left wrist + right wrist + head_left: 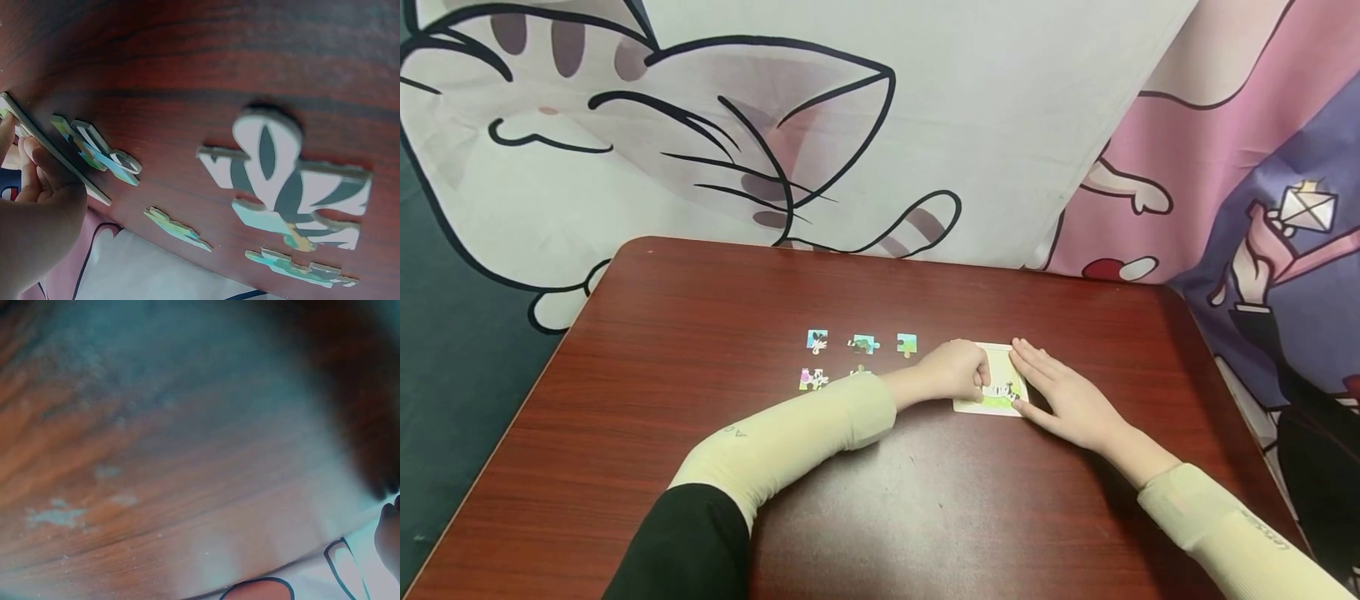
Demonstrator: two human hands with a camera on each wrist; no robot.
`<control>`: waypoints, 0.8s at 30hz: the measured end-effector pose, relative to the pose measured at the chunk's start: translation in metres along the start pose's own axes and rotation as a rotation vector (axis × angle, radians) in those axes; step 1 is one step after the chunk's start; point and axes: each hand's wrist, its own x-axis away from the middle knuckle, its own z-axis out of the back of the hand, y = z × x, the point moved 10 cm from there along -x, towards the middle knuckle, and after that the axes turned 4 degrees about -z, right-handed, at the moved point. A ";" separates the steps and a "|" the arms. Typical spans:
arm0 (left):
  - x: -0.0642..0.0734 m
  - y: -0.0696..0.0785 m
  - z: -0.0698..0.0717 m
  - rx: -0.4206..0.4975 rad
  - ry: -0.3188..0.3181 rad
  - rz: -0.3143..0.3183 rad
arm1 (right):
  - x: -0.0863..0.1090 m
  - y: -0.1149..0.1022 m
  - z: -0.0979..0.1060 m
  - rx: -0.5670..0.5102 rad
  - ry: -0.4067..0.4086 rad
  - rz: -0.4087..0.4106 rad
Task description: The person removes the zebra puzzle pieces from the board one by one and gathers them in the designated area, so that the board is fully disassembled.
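A small pale yellow puzzle board (1002, 360) with a green lower strip and black-and-white figures lies on the table. My left hand (953, 370) reaches over its left side with bent fingers, the fingertips down on the board; whether they pinch a piece is hidden. Along the board's right edge rests my right hand (1067, 402), its fingers stretched out. Several loose jigsaw pieces lie left of the board, among them a green-and-blue piece (907, 344) and a zebra-striped piece (287, 181). The left forearm partly covers the lower row.
The brown wooden table (880, 517) has its far edge against a white curtain (1000, 125) printed with a cat. A pink and purple cloth (1210, 150) hangs at the right. In the right wrist view mostly blurred tabletop (156, 487) shows.
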 end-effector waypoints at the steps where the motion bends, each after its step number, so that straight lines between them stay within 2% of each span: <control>1: 0.000 0.000 0.000 0.007 0.001 0.002 | 0.000 0.000 0.001 -0.003 0.003 0.002; 16: -0.002 -0.004 0.002 0.063 0.002 0.030 | -0.001 0.003 0.001 -0.032 -0.028 -0.027; 24: 0.000 -0.003 0.001 0.049 0.013 0.032 | 0.000 0.003 0.000 -0.034 -0.023 -0.021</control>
